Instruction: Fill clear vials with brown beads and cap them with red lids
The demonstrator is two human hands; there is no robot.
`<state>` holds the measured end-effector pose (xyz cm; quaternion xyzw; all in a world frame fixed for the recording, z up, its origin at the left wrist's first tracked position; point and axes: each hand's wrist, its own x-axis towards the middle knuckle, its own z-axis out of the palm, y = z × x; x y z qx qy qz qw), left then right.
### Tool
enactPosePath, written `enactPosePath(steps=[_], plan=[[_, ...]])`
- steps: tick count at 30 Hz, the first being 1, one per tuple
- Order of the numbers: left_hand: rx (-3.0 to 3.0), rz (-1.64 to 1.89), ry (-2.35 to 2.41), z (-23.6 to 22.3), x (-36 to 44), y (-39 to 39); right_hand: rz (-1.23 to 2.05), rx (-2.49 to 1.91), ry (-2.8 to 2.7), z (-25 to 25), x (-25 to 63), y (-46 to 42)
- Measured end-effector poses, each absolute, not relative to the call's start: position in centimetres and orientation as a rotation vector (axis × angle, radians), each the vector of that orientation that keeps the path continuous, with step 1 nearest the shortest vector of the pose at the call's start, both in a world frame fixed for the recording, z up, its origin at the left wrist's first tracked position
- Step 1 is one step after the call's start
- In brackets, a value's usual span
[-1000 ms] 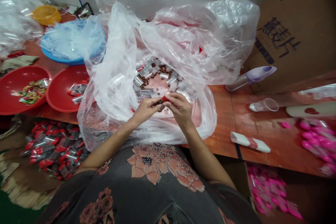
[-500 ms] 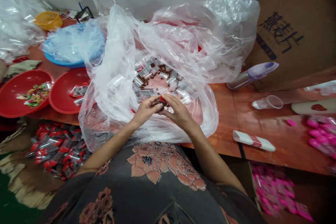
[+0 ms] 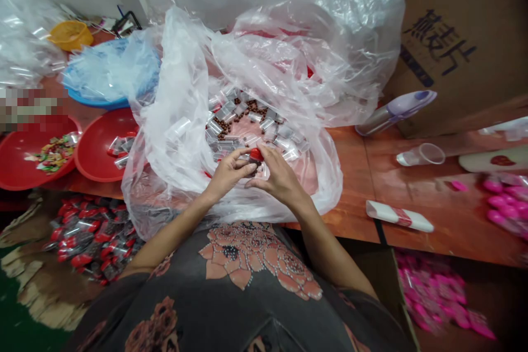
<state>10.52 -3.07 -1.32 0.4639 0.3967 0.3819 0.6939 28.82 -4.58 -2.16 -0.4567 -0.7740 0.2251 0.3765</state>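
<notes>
Pinching a small red-capped tube (image 3: 256,155) between them, the left hand (image 3: 225,175) and the right hand (image 3: 281,175) are working close together above the mouth of a large clear plastic bag (image 3: 175,143). The left thumb and fingers are closing around the tube's lower part, while the right fingertips (image 3: 264,149) are pressing in at the cap, so neither grip stands apart. The fingers hide much of the tube, and its dark contents are probably brown pellets, though the view is too poor to be sure.

Directly beneath the hands, loose clear tubes (image 3: 256,117) and brown pellets (image 3: 247,105) are lying scattered inside the bag. Working this low over the bag is sensible, since anything dropped lands among them. Steadying the body with one hand and keeping the fingertips square on the cap should stop so small a piece from twisting out.

A red bowl (image 3: 97,162) is holding filled packets, and a second red bowl (image 3: 20,168) is holding colourful wrappers. A blue basin (image 3: 97,102) is sitting beyond them, with more red-capped packets (image 3: 93,245) heaped on the floor. Pink packets (image 3: 433,291) are lying to the right, beside a cardboard box (image 3: 454,49) and a clear plastic cup (image 3: 421,155).
</notes>
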Motion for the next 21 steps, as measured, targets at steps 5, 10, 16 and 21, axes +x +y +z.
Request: enactPosePath(steps=[5, 10, 16, 21], plan=[[0.947, 0.876, 0.882, -1.7, 10.9, -3.1, 0.358, -1.192, -2.112, -2.6, 28.2, -5.2], [0.829, 0.820, 0.873, -3.2, 11.9, -3.4, 0.283, -1.170, -2.196, -2.3, 27.2, -5.6], [0.821, 0.930, 0.947, -3.0, 12.5, -3.8, 0.103, -1.184, -2.277, -1.5, 26.7, -5.0], [0.720, 1.016, 0.932, -2.5, 12.5, -4.1, 0.034, -1.100, -2.344, -1.8, 26.4, -4.6]])
